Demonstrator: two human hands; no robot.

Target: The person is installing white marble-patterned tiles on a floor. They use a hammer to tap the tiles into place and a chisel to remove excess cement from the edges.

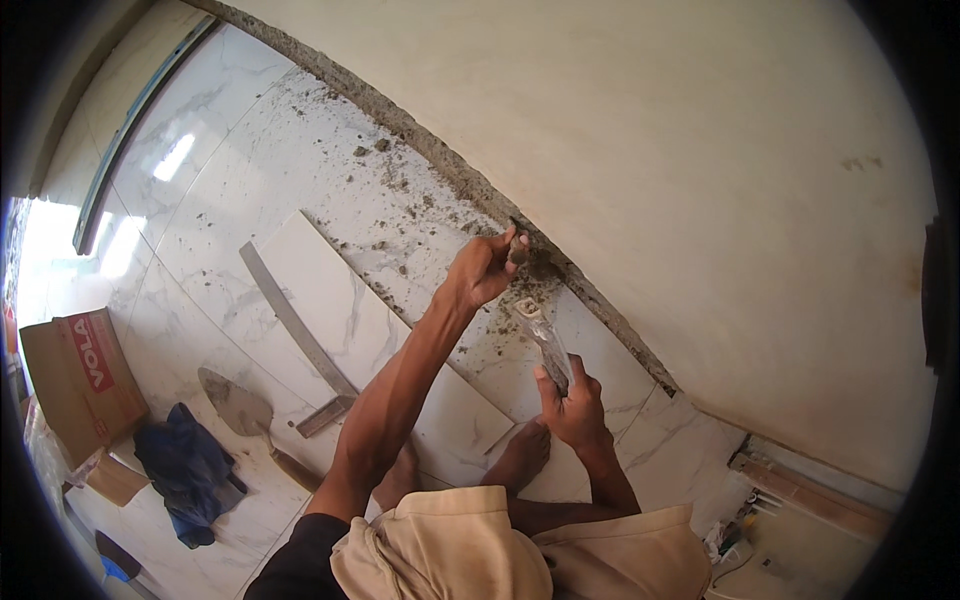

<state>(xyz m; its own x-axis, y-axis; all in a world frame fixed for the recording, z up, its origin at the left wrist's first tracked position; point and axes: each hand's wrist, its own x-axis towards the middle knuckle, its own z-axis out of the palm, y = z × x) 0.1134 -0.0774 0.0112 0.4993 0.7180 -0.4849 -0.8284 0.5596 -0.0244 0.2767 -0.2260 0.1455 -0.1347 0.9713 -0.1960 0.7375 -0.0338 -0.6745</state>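
Note:
My left hand (pixel 487 266) reaches to the rough strip along the wall base and is closed on a short, dark chisel-like tool (pixel 516 226). The lower end of that tool is partly hidden by the fingers. Closer to my body, my right hand (pixel 577 402) grips a tool with a pale squarish end (pixel 528 308) and a shiny, whitish shaft; its exact kind is unclear. That pale end is just below my left hand, apart from it. Grey rubble (pixel 395 185) is scattered on the marbled tile floor alongside the wall.
A loose tile (pixel 325 275) lies left of my left forearm, with a metal square (pixel 295 325) on it. Farther left are a trowel (pixel 238 402), dark blue cloth (pixel 187 470) and cardboard box (pixel 85 375). A long straightedge (pixel 135 130) lies at the far left. My bare feet (pixel 520 455) are below.

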